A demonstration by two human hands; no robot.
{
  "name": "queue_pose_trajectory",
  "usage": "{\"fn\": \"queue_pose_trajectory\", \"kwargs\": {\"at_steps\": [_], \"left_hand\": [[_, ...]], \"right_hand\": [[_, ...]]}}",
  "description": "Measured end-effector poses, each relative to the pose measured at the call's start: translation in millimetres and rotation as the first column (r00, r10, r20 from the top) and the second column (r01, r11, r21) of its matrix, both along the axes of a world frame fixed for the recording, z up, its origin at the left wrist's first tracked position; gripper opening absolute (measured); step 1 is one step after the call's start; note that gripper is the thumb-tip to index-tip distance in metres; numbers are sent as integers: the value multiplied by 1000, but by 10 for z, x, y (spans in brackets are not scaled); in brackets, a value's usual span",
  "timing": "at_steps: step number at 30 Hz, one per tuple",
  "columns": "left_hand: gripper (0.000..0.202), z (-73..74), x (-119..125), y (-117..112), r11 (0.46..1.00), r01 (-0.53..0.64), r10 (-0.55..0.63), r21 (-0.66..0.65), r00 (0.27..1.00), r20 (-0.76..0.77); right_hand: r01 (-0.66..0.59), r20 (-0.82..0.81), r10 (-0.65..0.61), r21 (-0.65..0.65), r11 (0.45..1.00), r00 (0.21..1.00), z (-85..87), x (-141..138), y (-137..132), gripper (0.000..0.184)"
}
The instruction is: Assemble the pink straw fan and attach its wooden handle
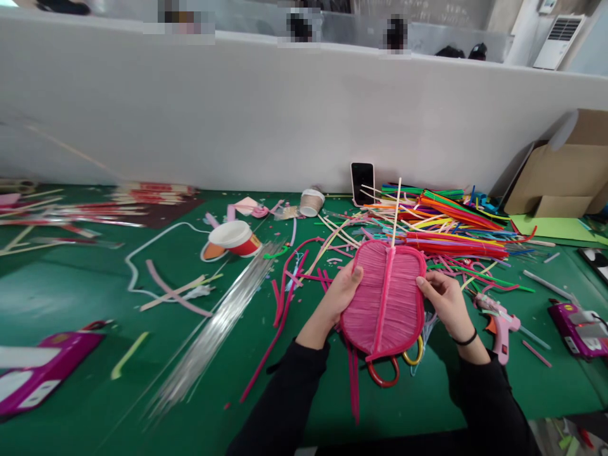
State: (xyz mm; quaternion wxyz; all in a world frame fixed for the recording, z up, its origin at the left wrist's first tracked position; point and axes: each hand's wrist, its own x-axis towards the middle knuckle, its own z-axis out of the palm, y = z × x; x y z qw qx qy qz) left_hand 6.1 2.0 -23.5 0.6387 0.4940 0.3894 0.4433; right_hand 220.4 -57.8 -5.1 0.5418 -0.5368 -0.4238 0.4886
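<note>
Both hands hold a flat pink leaf-shaped piece [387, 294] made of pink strips, with a pink rib down its middle and a thin pale stick poking out of its top. My left hand [342, 292] grips its left edge, thumb on top. Its right edge is pinched by my right hand [444, 303], which wears a black band at the wrist. Scissors with red and yellow handles [394, 370] lie partly hidden under the piece. The green table [95, 297] lies below.
A heap of coloured sticks and strips [451, 228] lies behind the piece. A pink glue gun [498, 326] sits right of my right hand. A tipped paper cup [235, 239], a phone [362, 182], a bundle of clear rods [218, 323], purple packs [577, 326] and a cardboard box [565, 171] are around.
</note>
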Motion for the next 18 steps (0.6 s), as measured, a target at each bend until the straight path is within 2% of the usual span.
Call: {"fn": "queue_pose_trajectory", "kwargs": {"at_steps": [6, 12, 18], "left_hand": [[85, 53, -55, 0, 997, 74, -73, 17, 997, -27], [85, 66, -60, 3, 984, 168, -161, 62, 981, -107], [88, 65, -62, -2, 981, 191, -186, 38, 977, -108]], "right_hand": [[-62, -72, 57, -68, 996, 996, 31, 56, 0, 46], [15, -35, -15, -10, 1000, 999, 24, 61, 2, 41], [39, 28, -41, 79, 996, 999, -29, 40, -2, 39]]}}
